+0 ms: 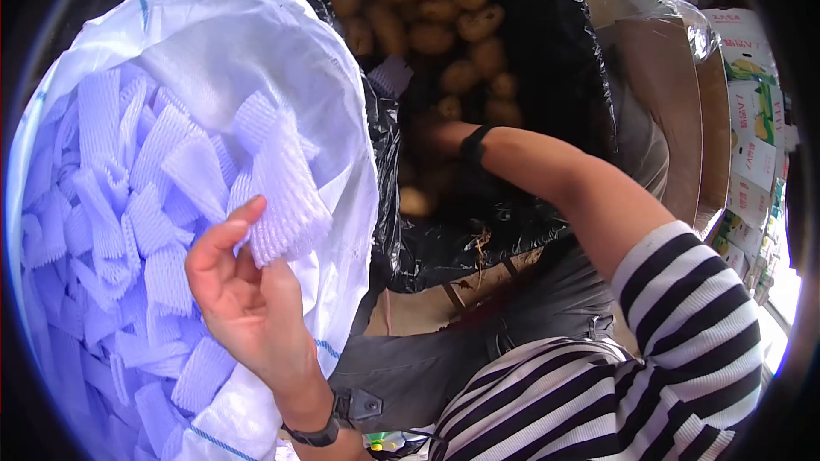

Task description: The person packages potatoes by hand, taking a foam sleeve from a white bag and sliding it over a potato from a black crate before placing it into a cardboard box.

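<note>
1. Step in hand (judgement): one foam sleeve (286,196) is being taken up from stock while the other arm reaches into the fruit. Pairing the two is not yet done.
2. Left hand (248,290): palm up, fingers curled. The thumb and fingertips pinch the lower edge of the foam sleeve, which stands up from the fingertips, clear of the pile beneath.
3. Right hand (434,132): sunk in shadow at the far end of the outstretched forearm, just past a dark wristband (472,145). I cannot tell whether it is spread or closed, nor whether it holds anything.
4. Round brown fruit (444,8) lie around and beyond the right hand, inside a black plastic bag (547,77). Their kind cannot be made out.
5. Next move, requirement only: the sleeve is flattened, so its mouth would have to be spread open before anything could enter. A single pinch at the edge does not do that.
6. Stock: a large white sack (342,119) surrounds the left hand, its near wall between the two hands. Many more sleeves (111,205) lie loose under and to the outer side of that hand.
7. Surface: no desk is in view. The sack and the bag stand close in front of the person's grey-clad lap (427,358), the bag touching the sack's wall.
8. Room: beyond the right forearm, on its outer side, stand plain cardboard boxes (666,102) and printed cartons (752,119). Daylight comes from that side.
9. Dress: a striped sleeve (683,307) on the right arm, a watch (316,435) on the left wrist.
</note>
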Demonstrator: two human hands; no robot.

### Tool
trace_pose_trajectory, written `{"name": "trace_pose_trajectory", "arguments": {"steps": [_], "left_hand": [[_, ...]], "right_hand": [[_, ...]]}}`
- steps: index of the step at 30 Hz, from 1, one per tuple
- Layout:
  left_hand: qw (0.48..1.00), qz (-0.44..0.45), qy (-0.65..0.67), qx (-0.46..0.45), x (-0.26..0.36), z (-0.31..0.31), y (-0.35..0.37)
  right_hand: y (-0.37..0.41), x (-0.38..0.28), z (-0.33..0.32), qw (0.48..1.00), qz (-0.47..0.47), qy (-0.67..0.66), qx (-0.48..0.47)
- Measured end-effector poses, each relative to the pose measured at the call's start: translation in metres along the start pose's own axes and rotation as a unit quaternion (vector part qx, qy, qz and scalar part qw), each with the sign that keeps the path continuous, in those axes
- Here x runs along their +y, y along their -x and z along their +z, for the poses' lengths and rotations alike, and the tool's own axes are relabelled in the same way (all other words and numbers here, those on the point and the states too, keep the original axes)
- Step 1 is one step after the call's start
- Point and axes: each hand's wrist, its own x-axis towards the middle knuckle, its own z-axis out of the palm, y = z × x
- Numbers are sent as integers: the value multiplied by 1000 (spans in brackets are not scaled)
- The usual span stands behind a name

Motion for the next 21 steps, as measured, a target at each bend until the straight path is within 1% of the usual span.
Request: {"name": "trace_pose_trajectory", "arguments": {"steps": [2, 3, 4, 5, 6, 7, 8, 9, 10, 11, 12, 14, 16, 17, 18, 19, 20, 21], "left_hand": [[1000, 5, 13, 10, 1, 2, 0], [1000, 23, -17, -8, -4, -2, 0], [998, 43, -47, -26, -6, -4, 2], [998, 3, -57, -18, -3, -2, 4], [998, 22, -54, -16, -3, -1, 6], [980, 74, -182, -24, -6, 1, 6], [943, 125, -307, -26, -9, 5, 5], [928, 212, -307, -6, -14, 17, 6], [905, 295, -307, 15, -17, 32, 14], [897, 284, -339, 15, -16, 47, 28], [887, 272, -372, 17, -15, 62, 40], [884, 246, -389, -83, -19, 86, 64], [951, 175, -233, -102, -40, 112, 95], [950, 180, -238, -96, -46, 116, 101], [984, 65, -118, -118, -52, 116, 104], [990, -50, 4, -133, -53, 113, 104], [952, -210, 211, -78, -44, 110, 103], [958, -189, 212, -38, -38, 111, 105]], "right_hand": [[19, -12, -19, 982, -66, 166, -64], [35, -20, -33, 959, -96, 249, -93], [80, -28, -58, 998, -11, 42, 43], [135, -39, -86, 967, 69, -168, 179], [170, -57, -103, 929, 75, -318, 172], [198, -71, -110, 870, 75, -460, 162], [218, -74, -105, 801, 45, -583, 131], [244, -92, -104, 742, -29, -660, 115], [260, -107, -95, 676, -135, -720, 80], [276, -128, -85, 618, -174, -761, 96], [286, -135, -68, 586, -177, -786, 87], [296, -170, -46, 468, -262, -839, 91], [301, -191, -29, 446, -267, -847, 110], [302, -197, -24, 424, -252, -859, 139], [302, -195, -19, 424, -260, -857, 132], [302, -187, -12, 452, -227, -845, 175], [303, -183, -10, 478, -192, -830, 214], [307, -180, -10, 547, -156, -780, 259]]}}
